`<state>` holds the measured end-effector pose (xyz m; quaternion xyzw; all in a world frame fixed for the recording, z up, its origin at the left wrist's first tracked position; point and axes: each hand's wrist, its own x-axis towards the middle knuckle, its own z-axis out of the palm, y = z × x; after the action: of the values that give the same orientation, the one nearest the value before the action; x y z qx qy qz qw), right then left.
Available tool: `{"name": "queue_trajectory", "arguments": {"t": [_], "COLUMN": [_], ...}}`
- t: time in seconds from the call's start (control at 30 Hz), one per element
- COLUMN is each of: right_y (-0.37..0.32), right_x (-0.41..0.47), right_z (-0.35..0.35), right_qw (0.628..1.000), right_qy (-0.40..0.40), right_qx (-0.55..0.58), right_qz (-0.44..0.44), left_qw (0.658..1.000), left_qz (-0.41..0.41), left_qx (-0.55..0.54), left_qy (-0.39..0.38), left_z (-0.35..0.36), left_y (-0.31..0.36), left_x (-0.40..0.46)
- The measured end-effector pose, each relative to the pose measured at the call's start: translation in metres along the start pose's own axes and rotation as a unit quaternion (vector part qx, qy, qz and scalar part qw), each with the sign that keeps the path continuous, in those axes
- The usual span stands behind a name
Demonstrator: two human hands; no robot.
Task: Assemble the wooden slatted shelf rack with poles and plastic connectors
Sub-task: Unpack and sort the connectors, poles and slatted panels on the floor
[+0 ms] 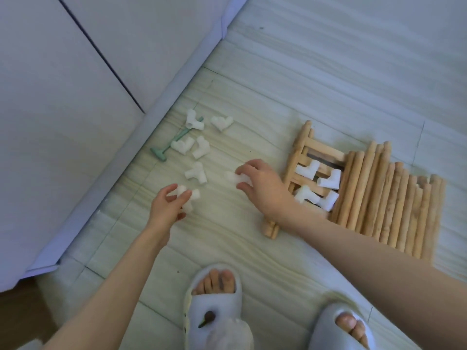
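Note:
My left hand [168, 204] pinches a white plastic connector [190, 197] just above the floor. My right hand [260, 184] grips another white connector [233, 177] lying on the floor. Several more white connectors [195, 171] are scattered ahead of my hands, some over a green mallet [174, 140]. To the right lies a wooden slatted shelf panel [295, 157] with several connectors [307, 170] resting on it. A row of wooden poles [389, 195] covers the panel's right part.
A white cabinet [75, 109] with a raised base edge runs along the left. My feet in grey slippers [214, 311] stand at the bottom. The pale wood-grain floor [328, 72] stretches beyond the parts.

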<state>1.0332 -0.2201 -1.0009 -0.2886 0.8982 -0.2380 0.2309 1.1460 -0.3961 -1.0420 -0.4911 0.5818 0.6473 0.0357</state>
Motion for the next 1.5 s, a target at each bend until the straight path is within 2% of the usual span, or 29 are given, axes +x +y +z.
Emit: {"name": "queue_trajectory", "arguments": {"t": [0.1,0.2,0.3,0.4,0.47,0.57,0.67,0.73,0.87,0.97,1.03,1.23,1.33,1.43,1.5], "right_y": [-0.026,-0.037,-0.042,-0.043,-0.039,-0.019,0.023,0.058,0.119,0.144,0.151,0.156,0.158,0.155,0.154], "right_x": [0.037,0.064,0.078,0.077,0.070,0.051,0.019,-0.008,-0.053,-0.063,-0.060,-0.044,-0.038,-0.034,-0.033], "right_z": [0.030,0.050,0.054,0.046,0.033,0.003,-0.029,-0.048,-0.074,-0.078,-0.072,-0.060,-0.064,-0.064,-0.064], "right_qw": [0.990,0.964,0.919,0.888,0.888,0.913,0.965,0.985,0.977,0.953,0.942,0.923,0.930,0.944,0.945], "right_qy": [-0.002,0.004,-0.002,-0.011,-0.007,0.008,0.022,0.018,-0.027,-0.099,-0.121,-0.091,-0.089,-0.091,-0.106], "right_qx": [0.106,0.200,0.337,0.408,0.412,0.366,0.211,0.090,-0.114,-0.249,-0.296,-0.366,-0.350,-0.303,-0.290], "right_qz": [0.093,0.174,0.207,0.212,0.203,0.179,0.153,0.143,0.177,0.140,0.100,0.075,0.071,0.092,0.106], "left_qw": [0.996,0.993,0.991,0.981,0.989,0.984,0.959,0.928,0.814,0.718,0.671,0.578,0.553,0.510,0.509], "left_qz": [-0.045,-0.056,-0.026,-0.012,0.045,0.172,0.252,0.313,0.407,0.455,0.473,0.479,0.495,0.540,0.555], "left_qx": [-0.060,-0.101,-0.130,-0.191,-0.140,0.034,0.126,0.188,0.363,0.480,0.531,0.626,0.640,0.641,0.624], "left_qy": [0.043,0.037,-0.001,-0.035,-0.024,0.013,-0.016,-0.076,-0.202,-0.215,-0.210,-0.209,-0.201,-0.194,-0.208], "left_z": [-0.008,-0.009,-0.002,0.009,0.018,0.035,0.059,0.080,0.125,0.162,0.185,0.223,0.224,0.220,0.216], "left_y": [0.006,0.014,0.028,0.038,0.041,0.039,0.032,0.025,0.014,0.011,0.013,0.010,0.013,0.019,0.019], "left_x": [0.023,0.048,0.063,0.070,0.068,0.054,0.027,0.008,-0.020,-0.025,-0.021,-0.003,-0.001,0.002,0.003]}}
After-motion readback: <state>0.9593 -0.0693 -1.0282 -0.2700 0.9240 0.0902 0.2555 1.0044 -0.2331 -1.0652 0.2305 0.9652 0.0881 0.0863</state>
